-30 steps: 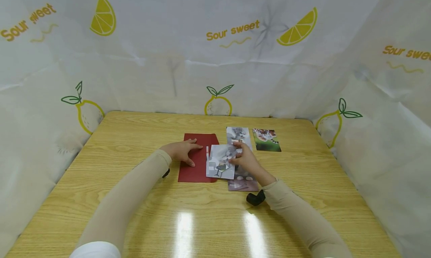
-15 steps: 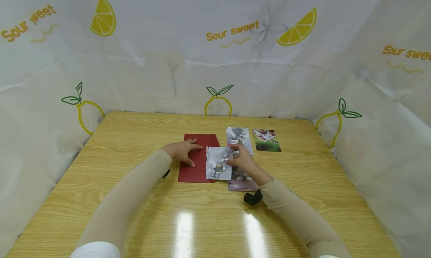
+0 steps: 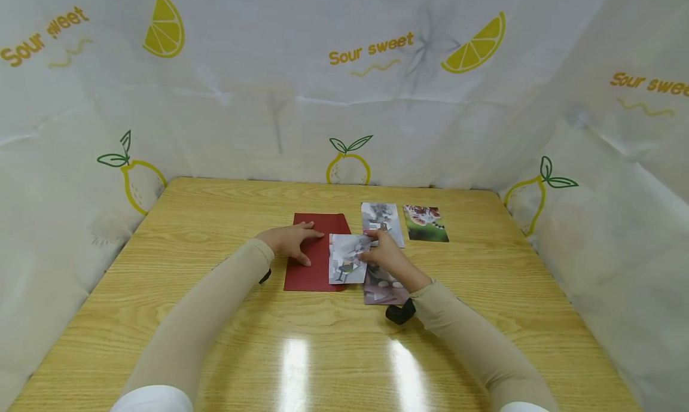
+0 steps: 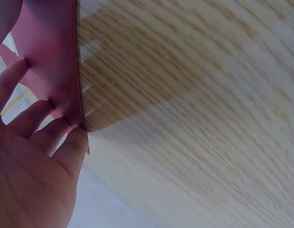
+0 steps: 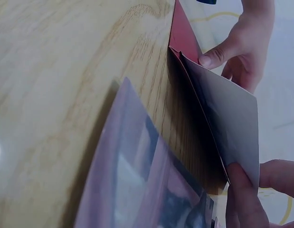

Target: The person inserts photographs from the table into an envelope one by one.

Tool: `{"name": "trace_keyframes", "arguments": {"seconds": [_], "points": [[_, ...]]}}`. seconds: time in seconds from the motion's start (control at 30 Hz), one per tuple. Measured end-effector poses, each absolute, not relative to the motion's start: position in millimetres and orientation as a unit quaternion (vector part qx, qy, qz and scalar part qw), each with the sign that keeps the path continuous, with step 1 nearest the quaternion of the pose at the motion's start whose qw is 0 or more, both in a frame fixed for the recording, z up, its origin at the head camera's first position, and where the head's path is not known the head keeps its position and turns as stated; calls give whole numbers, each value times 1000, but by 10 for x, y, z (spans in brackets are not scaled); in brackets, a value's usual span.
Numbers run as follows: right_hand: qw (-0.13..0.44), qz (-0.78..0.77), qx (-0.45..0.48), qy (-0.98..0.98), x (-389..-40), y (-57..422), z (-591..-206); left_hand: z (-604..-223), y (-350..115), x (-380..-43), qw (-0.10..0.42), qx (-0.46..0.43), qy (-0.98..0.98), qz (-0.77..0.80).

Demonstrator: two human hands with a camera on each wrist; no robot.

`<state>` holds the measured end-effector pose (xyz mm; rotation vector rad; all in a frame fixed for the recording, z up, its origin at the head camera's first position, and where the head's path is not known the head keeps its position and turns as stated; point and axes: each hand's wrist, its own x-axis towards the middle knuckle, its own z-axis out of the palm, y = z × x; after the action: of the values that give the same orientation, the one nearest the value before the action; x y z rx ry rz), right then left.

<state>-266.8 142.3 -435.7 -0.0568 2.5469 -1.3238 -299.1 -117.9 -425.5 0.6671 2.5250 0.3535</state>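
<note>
A red envelope [image 3: 316, 268] lies on the table, its flap side toward the right. My left hand [image 3: 290, 243] rests on it with fingers spread, fingertips pressing the red paper, as the left wrist view shows too. With thumb and fingers, my right hand [image 3: 389, 255] pinches the right edge of a grey-and-white picture card [image 3: 347, 265]. This card's left end meets the envelope's opening; in the right wrist view the raised card [image 5: 227, 114] slants up from the red paper. Part of its left side is hidden by the envelope.
Beneath my right hand lies a purplish picture card [image 3: 384, 293], partly covered. Behind it are another grey picture card [image 3: 384, 214] and a tiger picture card [image 3: 426, 223]. The wooden table [image 3: 242, 352] ends at a white lemon-print curtain [image 3: 242, 101].
My right hand has shifted slightly left with the card, and less of the card shows beside the envelope. My left hand has stayed in place.
</note>
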Motion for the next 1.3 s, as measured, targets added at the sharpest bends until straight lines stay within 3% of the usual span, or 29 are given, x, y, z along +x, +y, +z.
{"name": "trace_keyframes", "arguments": {"seconds": [0.87, 1.3], "points": [[129, -434, -48, 890, -2741, 1226, -4302, -4242, -1176, -2981, 251, 250, 927, 127], [141, -506, -42, 850, -2677, 1242, -4334, -4269, -1183, -2998, 248, 249, 927, 130]]}}
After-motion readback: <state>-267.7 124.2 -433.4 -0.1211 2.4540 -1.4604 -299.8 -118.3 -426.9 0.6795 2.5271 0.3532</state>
